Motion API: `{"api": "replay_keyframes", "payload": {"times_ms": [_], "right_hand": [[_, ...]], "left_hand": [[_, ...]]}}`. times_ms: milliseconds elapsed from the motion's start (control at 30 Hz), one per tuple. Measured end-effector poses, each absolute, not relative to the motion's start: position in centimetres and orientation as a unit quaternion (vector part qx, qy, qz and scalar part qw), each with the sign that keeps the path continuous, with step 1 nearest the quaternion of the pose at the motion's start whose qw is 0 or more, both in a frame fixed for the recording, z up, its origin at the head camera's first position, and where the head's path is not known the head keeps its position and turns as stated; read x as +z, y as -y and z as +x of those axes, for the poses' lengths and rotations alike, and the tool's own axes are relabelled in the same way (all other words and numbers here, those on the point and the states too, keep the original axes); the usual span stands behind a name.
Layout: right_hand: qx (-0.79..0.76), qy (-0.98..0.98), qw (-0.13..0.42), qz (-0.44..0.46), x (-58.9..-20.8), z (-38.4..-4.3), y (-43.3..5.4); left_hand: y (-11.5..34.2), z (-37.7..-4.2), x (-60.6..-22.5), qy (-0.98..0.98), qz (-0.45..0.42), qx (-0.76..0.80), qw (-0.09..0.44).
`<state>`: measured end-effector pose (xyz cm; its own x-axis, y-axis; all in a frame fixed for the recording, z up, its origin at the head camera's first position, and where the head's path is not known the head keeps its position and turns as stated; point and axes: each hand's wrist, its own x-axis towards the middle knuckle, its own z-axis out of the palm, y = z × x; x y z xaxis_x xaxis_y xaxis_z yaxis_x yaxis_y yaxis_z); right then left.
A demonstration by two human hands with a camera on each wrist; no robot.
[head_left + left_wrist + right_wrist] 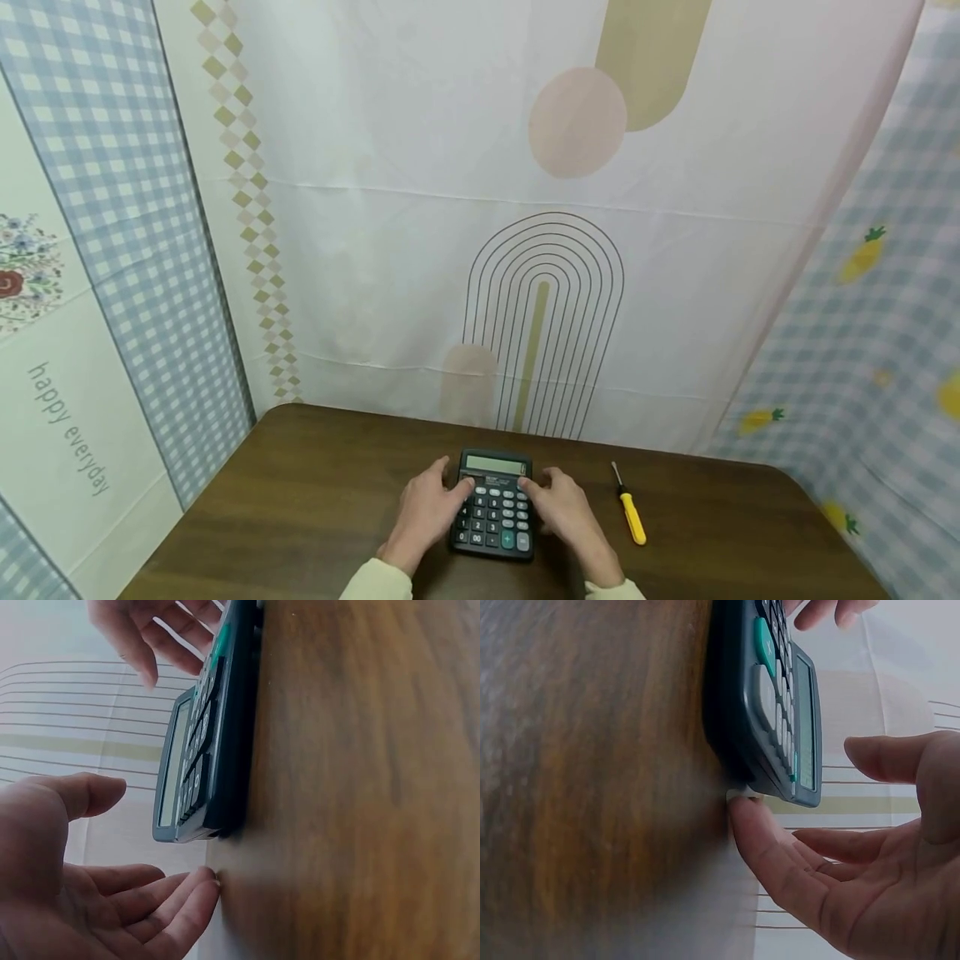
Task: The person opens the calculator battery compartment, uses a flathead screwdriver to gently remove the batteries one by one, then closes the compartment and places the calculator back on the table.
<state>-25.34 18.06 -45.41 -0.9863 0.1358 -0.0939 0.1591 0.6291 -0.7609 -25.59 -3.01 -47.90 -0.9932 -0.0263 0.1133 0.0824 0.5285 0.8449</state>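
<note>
One calculator (492, 505), one screwdriver (632, 514), one counter (315, 483), two pale sleeves (378, 582), one left hand (426, 510) and one right hand (566, 510) can be counted.

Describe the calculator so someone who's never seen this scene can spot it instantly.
Start at the dark brown table below the pale patterned cloth. Near its middle, left of the screwdriver in the head view, is the dark rectangular calculator. Its grey display, rows of keys and green plus key set it apart from that slim, yellow-handled tool.
</note>
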Motion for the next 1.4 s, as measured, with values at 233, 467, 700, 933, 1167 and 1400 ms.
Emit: {"api": "replay_keyframes", "payload": {"times_ms": [233,467,700,933,1167,1400], "right_hand": [[-0.460,-0.884,0.037,0.078,-46.1,-25.3,-18.3],[-0.467,-0.880,0.057,0.073,-46.2,-25.4,-18.4],[-0.467,-0.879,0.066,0.072,-46.4,-25.3,-18.3],[-0.473,-0.876,0.064,0.076,-46.5,-25.5,-18.4],[-0.479,-0.873,0.065,0.063,-46.8,-25.4,-18.4],[-0.500,-0.861,0.072,0.055,-46.7,-25.6,-18.6]], "left_hand": [[3.0,-25.6,-47.9,0.856,-0.013,-0.516,0.033],[2.9,-25.7,-47.8,0.852,-0.006,-0.523,0.024],[3.1,-25.4,-47.8,0.838,-0.007,-0.545,0.008],[2.8,-25.4,-47.6,0.827,-0.007,-0.562,0.001],[2.6,-25.4,-47.9,0.819,-0.002,-0.574,0.009],[2.7,-25.5,-48.2,0.780,0.013,-0.625,0.023]]}}
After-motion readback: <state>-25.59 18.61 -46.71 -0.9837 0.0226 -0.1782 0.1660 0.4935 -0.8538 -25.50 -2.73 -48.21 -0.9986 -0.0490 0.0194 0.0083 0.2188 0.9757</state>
